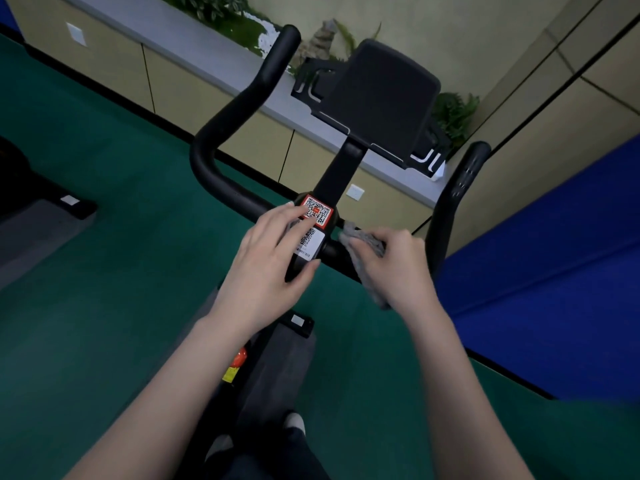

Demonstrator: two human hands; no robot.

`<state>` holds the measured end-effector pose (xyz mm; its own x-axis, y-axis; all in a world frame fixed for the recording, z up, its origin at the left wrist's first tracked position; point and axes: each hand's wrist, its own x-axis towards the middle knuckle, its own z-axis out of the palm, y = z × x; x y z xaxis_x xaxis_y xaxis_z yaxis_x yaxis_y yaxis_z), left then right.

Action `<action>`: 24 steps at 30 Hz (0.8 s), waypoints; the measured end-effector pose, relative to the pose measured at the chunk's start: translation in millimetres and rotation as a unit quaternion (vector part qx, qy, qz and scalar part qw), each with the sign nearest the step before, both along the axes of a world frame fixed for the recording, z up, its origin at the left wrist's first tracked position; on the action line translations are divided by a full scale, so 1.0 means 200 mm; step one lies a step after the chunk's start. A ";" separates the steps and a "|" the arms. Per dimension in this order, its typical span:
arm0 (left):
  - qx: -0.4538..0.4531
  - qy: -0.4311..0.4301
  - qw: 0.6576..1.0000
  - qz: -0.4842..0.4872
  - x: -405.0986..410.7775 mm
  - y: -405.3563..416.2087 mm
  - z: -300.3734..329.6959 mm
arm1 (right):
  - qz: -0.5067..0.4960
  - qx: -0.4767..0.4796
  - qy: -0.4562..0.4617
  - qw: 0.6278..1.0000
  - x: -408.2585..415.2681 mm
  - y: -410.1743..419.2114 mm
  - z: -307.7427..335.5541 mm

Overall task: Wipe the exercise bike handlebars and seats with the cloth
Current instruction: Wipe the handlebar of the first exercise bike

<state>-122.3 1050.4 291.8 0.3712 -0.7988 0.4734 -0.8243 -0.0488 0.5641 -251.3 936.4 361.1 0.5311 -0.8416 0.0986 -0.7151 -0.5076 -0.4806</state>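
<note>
Hands: our right hand point(398, 268) is gripping the cloth point(367, 240) on the handlebar point(221, 133)'s crossbar, running left-right; left hand point(273, 258) is resting flat, fingers relaxed, on the stem.

- Black handlebars point(221, 181): a crossbar with both ends curving upward, joined at a centre stem bearing QR stickers.
- Grey cloth point(367, 242): crumpled, draped over the crossbar right of the stem.
</note>
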 end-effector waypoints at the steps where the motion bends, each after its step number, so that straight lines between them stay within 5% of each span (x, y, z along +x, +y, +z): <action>1: 0.000 0.001 1.000 0.000 0.00 0.00 0.00 | -0.008 -0.005 -0.010 1.000 -0.02 0.01 -0.01; 11: -0.022 0.030 0.998 -0.043 0.05 0.01 0.00 | -0.085 -0.202 -0.265 0.939 0.01 0.24 -0.29; 24: -0.038 0.054 0.996 -0.063 0.12 0.02 0.02 | -0.044 -0.219 -0.294 0.929 0.05 0.31 -0.37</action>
